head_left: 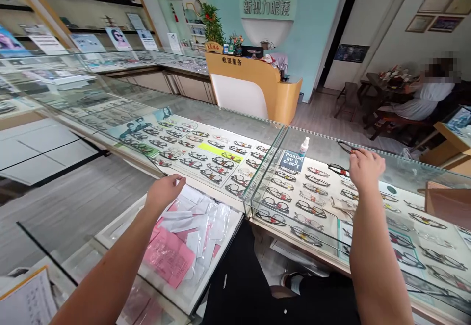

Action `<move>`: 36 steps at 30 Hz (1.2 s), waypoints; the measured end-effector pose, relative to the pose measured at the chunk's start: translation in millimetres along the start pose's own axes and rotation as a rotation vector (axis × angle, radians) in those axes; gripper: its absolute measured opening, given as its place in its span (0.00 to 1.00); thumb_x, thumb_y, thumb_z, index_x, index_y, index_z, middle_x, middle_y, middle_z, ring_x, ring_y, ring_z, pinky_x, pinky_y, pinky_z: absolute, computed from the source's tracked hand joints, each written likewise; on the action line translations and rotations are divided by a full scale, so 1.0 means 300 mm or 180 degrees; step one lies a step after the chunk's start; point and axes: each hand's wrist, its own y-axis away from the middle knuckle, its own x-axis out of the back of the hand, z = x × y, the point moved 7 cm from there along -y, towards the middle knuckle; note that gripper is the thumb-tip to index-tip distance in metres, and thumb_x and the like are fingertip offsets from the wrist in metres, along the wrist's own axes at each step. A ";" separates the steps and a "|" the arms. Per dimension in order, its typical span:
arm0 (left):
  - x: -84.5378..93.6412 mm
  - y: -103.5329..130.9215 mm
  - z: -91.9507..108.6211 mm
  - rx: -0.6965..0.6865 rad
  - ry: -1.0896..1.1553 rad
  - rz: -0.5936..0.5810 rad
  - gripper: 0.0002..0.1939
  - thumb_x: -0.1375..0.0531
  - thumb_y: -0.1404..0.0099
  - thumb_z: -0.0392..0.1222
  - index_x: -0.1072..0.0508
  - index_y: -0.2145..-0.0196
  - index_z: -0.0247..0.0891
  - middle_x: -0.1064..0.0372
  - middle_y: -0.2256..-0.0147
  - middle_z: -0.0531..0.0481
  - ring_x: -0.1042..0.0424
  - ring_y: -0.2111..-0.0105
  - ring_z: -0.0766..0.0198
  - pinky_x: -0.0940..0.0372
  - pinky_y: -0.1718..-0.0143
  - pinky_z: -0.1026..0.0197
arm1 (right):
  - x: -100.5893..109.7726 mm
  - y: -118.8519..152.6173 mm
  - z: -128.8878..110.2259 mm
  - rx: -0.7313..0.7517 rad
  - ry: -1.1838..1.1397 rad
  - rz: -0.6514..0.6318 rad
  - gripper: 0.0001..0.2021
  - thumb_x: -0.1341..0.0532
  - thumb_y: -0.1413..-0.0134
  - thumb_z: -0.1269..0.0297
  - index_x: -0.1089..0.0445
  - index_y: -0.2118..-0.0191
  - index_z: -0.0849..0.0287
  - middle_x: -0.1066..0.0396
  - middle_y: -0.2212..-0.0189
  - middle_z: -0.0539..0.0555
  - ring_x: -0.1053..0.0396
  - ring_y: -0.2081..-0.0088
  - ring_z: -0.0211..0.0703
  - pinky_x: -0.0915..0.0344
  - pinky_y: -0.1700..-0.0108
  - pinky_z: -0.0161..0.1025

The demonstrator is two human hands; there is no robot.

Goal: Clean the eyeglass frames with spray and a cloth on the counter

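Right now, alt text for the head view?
The right hand holds or touches dark-framed glasses at a glass display counter; the left hand is beside white and pink papers. Rows of eyeglasses lie in the counter, and a person sits in the background.

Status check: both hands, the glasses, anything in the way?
Right hand: holding dark glasses. Left hand: curled above papers, grip unclear. White bottle stands left of right hand, not touching.
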 end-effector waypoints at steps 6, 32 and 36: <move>0.076 0.029 -0.015 0.0167 0.0481 0.0525 0.16 0.42 0.29 0.55 0.20 0.60 0.43 0.25 0.69 0.47 0.31 0.68 0.55 0.47 0.67 0.58 | 0.077 0.106 -0.331 0.1073 -0.0720 0.0001 0.25 0.49 0.24 0.50 0.17 0.44 0.54 0.19 0.38 0.62 0.30 0.36 0.65 0.40 0.29 0.68; -0.164 0.238 0.337 -0.0504 0.4051 -0.1652 0.32 0.28 0.35 0.53 0.19 0.39 0.33 0.56 0.80 0.64 0.57 0.81 0.70 0.62 0.75 0.60 | -0.313 0.681 -1.301 0.1390 -0.1391 -0.2770 0.16 0.46 0.24 0.61 0.26 0.42 0.55 0.22 0.39 0.63 0.33 0.33 0.65 0.43 0.29 0.62; -0.182 0.238 0.335 -0.0288 0.4191 -0.1731 0.30 0.27 0.36 0.52 0.19 0.41 0.34 0.55 0.79 0.64 0.57 0.81 0.70 0.62 0.76 0.60 | -0.309 0.673 -1.291 0.1295 -0.1604 -0.2937 0.16 0.46 0.25 0.60 0.30 0.39 0.54 0.20 0.40 0.59 0.31 0.35 0.62 0.44 0.29 0.60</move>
